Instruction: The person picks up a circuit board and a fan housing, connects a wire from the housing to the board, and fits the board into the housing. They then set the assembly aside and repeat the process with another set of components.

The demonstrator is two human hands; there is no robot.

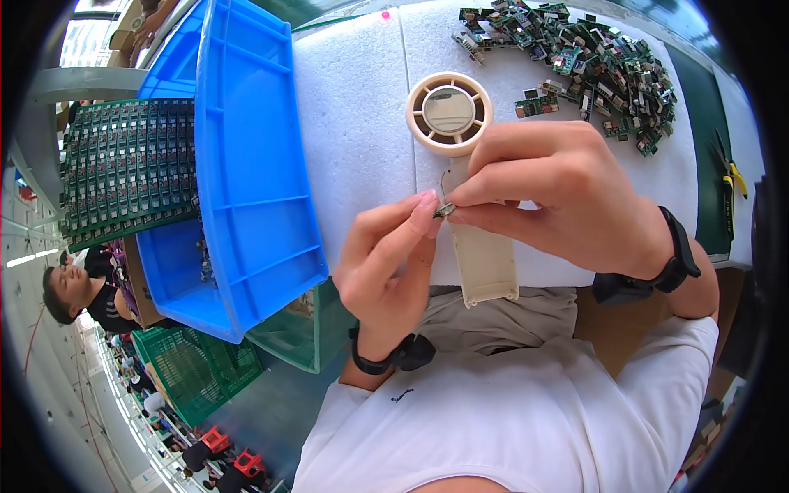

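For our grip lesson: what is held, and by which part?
The left hand and right hand pinch a small metallic piece, seemingly by opposite ends.

Circuit boards [610, 78] are heaped far right on the mat [353, 107]; pliers [728, 197] are laid right of it. Panels [127, 164] are set left, apparently in a bin [261, 164].

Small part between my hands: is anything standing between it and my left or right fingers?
Nothing visible is in the way. The small part sits right at the fingers of the left hand and right hand; the cream handle lies beneath, not between.
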